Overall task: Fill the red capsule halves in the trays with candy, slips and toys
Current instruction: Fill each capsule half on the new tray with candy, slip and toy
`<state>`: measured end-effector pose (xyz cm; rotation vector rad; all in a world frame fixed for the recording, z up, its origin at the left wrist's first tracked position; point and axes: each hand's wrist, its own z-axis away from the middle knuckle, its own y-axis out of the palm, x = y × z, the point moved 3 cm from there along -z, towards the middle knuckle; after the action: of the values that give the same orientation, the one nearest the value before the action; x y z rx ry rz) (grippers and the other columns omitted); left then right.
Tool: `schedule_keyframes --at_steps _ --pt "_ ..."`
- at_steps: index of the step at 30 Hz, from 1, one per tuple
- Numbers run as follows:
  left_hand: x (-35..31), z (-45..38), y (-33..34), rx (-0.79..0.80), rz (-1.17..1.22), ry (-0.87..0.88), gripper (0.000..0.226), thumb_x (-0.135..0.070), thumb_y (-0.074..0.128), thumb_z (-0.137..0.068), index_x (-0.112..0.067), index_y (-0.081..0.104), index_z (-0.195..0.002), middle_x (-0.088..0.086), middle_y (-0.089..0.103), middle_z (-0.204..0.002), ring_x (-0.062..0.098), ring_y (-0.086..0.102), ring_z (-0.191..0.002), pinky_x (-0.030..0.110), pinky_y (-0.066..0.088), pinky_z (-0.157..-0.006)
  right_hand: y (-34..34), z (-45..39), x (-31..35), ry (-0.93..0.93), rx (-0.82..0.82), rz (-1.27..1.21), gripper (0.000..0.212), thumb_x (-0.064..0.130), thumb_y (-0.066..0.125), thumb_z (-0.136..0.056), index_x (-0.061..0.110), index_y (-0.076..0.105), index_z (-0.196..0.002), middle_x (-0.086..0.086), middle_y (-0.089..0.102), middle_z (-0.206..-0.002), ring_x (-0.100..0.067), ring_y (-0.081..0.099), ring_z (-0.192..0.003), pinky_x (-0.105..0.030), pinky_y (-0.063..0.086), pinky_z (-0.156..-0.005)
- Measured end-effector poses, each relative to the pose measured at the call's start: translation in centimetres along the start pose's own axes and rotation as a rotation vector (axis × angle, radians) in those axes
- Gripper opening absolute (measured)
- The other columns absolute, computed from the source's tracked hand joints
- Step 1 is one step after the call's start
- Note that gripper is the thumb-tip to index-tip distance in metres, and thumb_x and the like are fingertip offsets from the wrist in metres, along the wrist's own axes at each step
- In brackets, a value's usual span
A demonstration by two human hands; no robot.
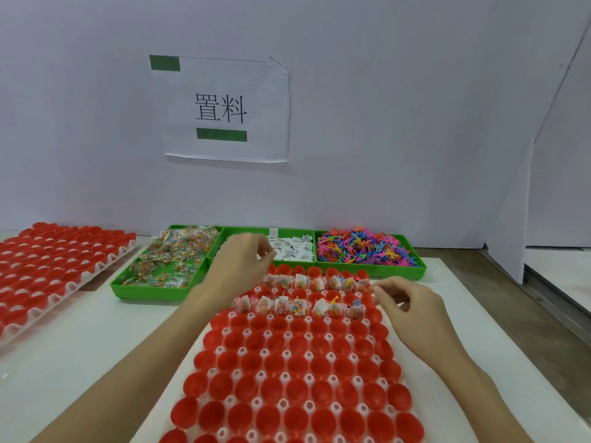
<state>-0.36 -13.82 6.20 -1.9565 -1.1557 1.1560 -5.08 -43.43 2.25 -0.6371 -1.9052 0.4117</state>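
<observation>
Nearest the camera, rows of empty red capsule halves (297, 388) are seen sitting mouth-up in a white tray (220, 348) on a pale table (80, 340). Only the two far rows are filled, with small clear candy packets (289, 306) and a few toys poking out. The halves are judged light, thin and stiff, easily tipped if knocked, so they are best left seated and loaded from above.

The right hand (406, 303) is held at the tray's right edge beside the filled rows, fingers curled together as if pinching something small; what is pinched cannot be made out. The left hand (243, 260) is reached toward the middle green bin, fingertips gathered at the paper slips (295, 251); a slip may be pinched, but this is blurred.

The slips are judged flimsy and likely to stick together, best taken by an edge. Loose candy packets (172, 254) fill the left bin (144, 287), bright plastic toys (361, 247) the right. A second tray of halves (48, 266) lies far left. A paper sign (224, 110) is taped to the wall.
</observation>
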Motion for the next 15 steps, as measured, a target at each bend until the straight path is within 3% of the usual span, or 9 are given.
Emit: schedule_keyframes --at_steps 5,8,10,12,15 --pt "9.7 0.2 -2.8 -0.079 -0.206 -0.185 0.012 -0.009 0.059 -0.098 -0.004 0.070 -0.098 0.011 0.070 -0.101 0.030 0.065 -0.096 0.038 0.051 -0.081 0.2 0.1 0.7 -0.032 -0.032 -0.019 0.011 0.023 0.066 -0.097 0.032 0.071 -0.095 0.018 0.071 -0.084 0.009 0.061 -0.087 -0.005 0.046 -0.069" --pt "13.8 0.9 -3.5 0.084 -0.300 -0.230 0.032 -0.002 0.063 -0.094 -0.008 0.069 -0.125 0.012 0.069 -0.128 0.030 0.064 -0.116 0.044 0.053 -0.100 0.2 0.2 1.0 -0.046 -0.036 -0.026 0.013 0.023 0.066 -0.097 0.035 0.070 -0.093 0.018 0.071 -0.082 0.008 0.062 -0.086 -0.005 0.046 -0.069" --pt "15.2 1.7 -3.1 0.209 -0.288 -0.232 0.045 0.002 0.063 -0.094 -0.013 0.064 -0.136 0.007 0.067 -0.136 0.027 0.063 -0.122 0.039 0.050 -0.104 0.3 0.3 1.1 -0.047 -0.039 -0.030 0.013 0.023 0.065 -0.097 0.035 0.069 -0.092 0.018 0.071 -0.080 0.007 0.063 -0.084 -0.005 0.047 -0.067" --pt "15.8 2.2 -2.7 0.242 -0.248 -0.228 0.044 0.007 0.062 -0.093 -0.015 0.069 -0.131 0.004 0.070 -0.130 0.023 0.066 -0.117 0.035 0.052 -0.100 0.5 0.3 1.2 -0.050 -0.038 -0.030 0.011 0.023 0.065 -0.098 0.032 0.071 -0.094 0.016 0.072 -0.079 0.005 0.063 -0.080 -0.007 0.047 -0.066" --pt "15.8 2.1 -2.8 0.149 -0.213 -0.226 0.028 0.004 0.073 -0.088 -0.010 0.077 -0.112 0.005 0.077 -0.111 0.021 0.070 -0.098 0.033 0.056 -0.091 1.0 0.4 1.3 -0.053 -0.019 -0.024 0.009 0.025 0.065 -0.098 0.031 0.072 -0.096 0.014 0.072 -0.079 0.003 0.064 -0.080 -0.010 0.049 -0.066"
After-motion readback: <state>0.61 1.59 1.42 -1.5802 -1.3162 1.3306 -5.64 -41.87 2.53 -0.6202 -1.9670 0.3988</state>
